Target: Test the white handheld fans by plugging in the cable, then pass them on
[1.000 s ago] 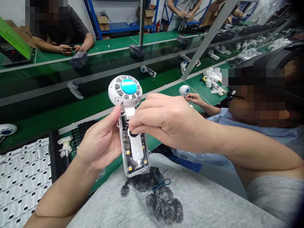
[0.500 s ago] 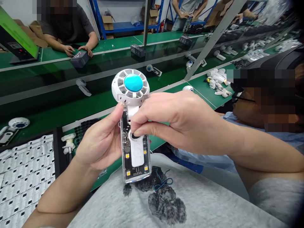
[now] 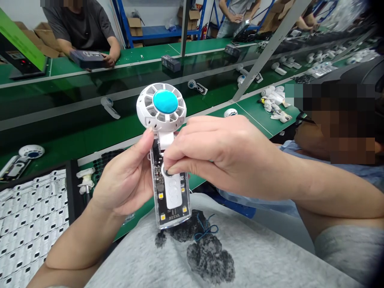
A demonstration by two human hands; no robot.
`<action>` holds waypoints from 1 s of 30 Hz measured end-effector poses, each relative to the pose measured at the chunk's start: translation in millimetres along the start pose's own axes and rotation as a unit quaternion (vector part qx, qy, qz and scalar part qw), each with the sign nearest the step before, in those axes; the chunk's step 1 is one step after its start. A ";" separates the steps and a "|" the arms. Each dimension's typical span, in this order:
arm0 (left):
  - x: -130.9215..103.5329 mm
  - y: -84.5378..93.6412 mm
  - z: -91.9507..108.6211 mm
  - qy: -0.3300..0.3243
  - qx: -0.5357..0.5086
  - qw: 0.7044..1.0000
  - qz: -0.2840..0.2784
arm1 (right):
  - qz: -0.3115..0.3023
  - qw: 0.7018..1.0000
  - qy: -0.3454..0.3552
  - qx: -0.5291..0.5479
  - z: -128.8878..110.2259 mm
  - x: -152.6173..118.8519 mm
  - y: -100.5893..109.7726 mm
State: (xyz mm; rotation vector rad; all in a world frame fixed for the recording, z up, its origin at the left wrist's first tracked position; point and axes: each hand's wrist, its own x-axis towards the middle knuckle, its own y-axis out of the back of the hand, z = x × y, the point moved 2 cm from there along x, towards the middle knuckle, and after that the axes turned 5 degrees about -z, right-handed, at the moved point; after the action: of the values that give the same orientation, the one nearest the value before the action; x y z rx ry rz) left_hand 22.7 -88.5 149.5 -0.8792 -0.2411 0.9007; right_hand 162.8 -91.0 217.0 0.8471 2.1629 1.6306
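Note:
A white handheld fan (image 3: 162, 106) with a blue disc in the middle of its round head is held upright in front of me. My left hand (image 3: 127, 180) grips it from the left, thumb at the neck. Its clear handle shows a black circuit board (image 3: 160, 206) with small yellow squares. On the board lies a white panel (image 3: 173, 192) with a ring at its top. My right hand (image 3: 222, 154) pinches with thumb and forefinger at that ring; a dark round bit shows under the fingertips. Whether a separate small part is between them is hidden.
At lower left stands a black-edged tray (image 3: 70, 192) of white parts. Fans lie on the green belt (image 3: 144, 72) beyond. A person sits close on my right; another across the belt holds a dark box (image 3: 88, 60). A metal post (image 3: 270, 52) rises at right.
The held fan has shifted slightly left and up, with both hands still on it. Fans on the belt have moved a little right. The person across has lifted and turned the dark box.

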 end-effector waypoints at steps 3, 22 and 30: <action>0.0 -0.4 0.0 -0.009 -0.006 1.000 -0.013 | 0.006 1.000 0.009 0.001 1.4 0.2 -1.6; 2.7 1.3 -1.8 0.008 -0.015 1.000 0.005 | 0.152 0.985 0.006 -0.085 1.8 -9.0 -17.2; 2.7 2.9 9.4 0.027 -0.031 0.999 0.036 | 0.221 0.969 0.039 0.105 12.1 -16.2 -28.9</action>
State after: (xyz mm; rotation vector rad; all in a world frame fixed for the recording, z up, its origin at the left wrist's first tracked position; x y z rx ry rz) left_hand 17.7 -80.2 152.9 -0.9725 -0.1922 0.9396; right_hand 174.4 -96.9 184.3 1.4379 2.3540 1.6629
